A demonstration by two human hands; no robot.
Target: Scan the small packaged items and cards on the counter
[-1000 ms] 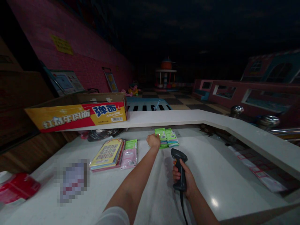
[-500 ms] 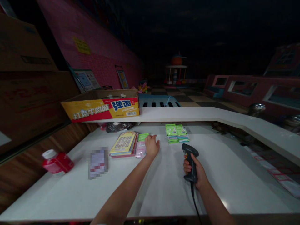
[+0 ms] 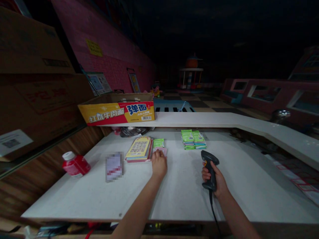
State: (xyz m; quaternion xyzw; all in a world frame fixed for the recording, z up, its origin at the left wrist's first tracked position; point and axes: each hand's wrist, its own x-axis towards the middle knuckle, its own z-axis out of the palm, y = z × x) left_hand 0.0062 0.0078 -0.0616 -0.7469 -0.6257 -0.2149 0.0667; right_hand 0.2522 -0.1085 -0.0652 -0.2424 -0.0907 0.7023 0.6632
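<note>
My right hand [image 3: 215,177] is wrapped around the handle of a black barcode scanner [image 3: 210,169], its head tilted up and a cable hanging from its base. My left hand [image 3: 159,162] lies over a pink packet [image 3: 163,150], fingers curled on it and covering most of it. Just beyond the fingers is a green packet [image 3: 159,143]. Left of that hand is a pile of booklets [image 3: 138,149] with a yellow cover on top. Stacked green packets [image 3: 193,139] sit farther back, beyond the scanner.
A red bottle [image 3: 75,165] with a white cap and a blurred-out item [image 3: 114,167] stand on the left of the white counter [image 3: 99,196]. An open noodle carton [image 3: 119,113] rests on the raised ledge [image 3: 194,119]. Brown boxes [image 3: 42,103] are stacked at left.
My left hand has come down and back onto the pink packet, its fingers now over it. My right hand still holds the scanner. The whole view has shifted slightly.
</note>
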